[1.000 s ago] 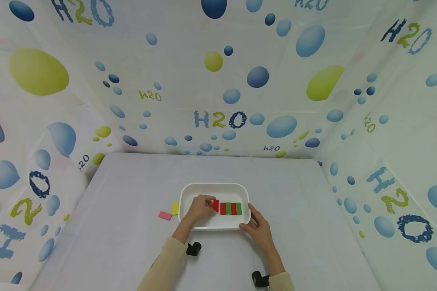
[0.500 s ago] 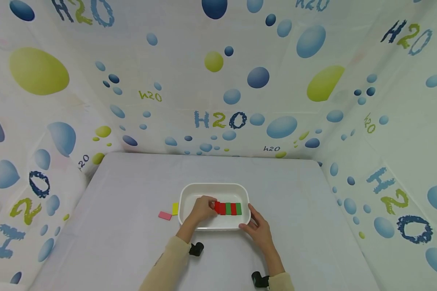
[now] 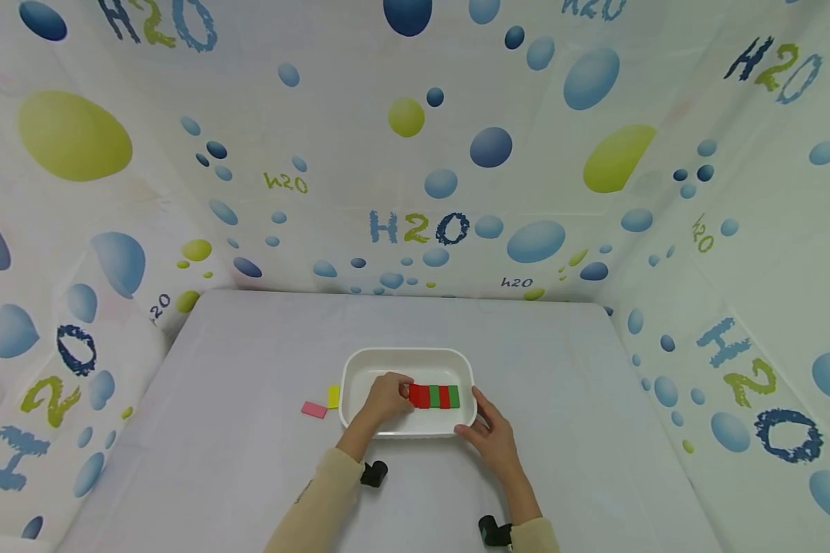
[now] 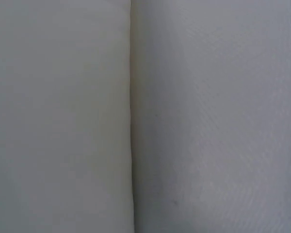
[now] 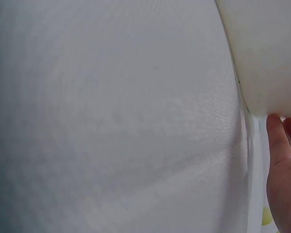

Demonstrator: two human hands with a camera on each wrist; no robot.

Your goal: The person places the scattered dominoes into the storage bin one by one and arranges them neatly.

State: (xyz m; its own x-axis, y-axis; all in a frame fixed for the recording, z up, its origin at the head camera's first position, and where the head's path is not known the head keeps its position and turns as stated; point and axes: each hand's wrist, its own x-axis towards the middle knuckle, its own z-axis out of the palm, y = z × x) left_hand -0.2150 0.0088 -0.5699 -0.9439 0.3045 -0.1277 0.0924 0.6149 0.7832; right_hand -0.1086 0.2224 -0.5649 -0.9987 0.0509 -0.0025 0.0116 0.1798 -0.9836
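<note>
"Looking at the white tray [image 3: 406, 352], which step are we seeing?"

"I'm judging it to be lining up: the left hand [image 3: 385, 398] is touching the leftmost red tile [image 3: 414, 396], which is sitting inside the tray at the end of a row. To its right, four other tiles [image 3: 433, 396] are lying side by side: red, green, red, green."

"And the fingers?"

"The left ones are bending and seemingly pinching that tile's left edge, though the hand is hiding part of the contact. The right hand [image 3: 493, 439] is gripping the tray's near right corner, thumb at the front, apparently steadying it."

"What is the next move asking for?"

"Probably a gentle release without nudging the row. A yellow tile [image 3: 333, 396] and a pink tile [image 3: 314, 409] are lying on the table [image 3: 263, 346] just outside the tray's left end, so I'm supposing they are waiting their turn."

"Is any writing showing?"

"Yes, the patterned backdrop [image 3: 346, 115] is carrying "H2O" [image 3: 418, 228] in large letters, repeating at the sides, plus smaller "h2o" lettering [image 3: 515, 282]. I'm finding no brand on the tray or tiles."
</note>
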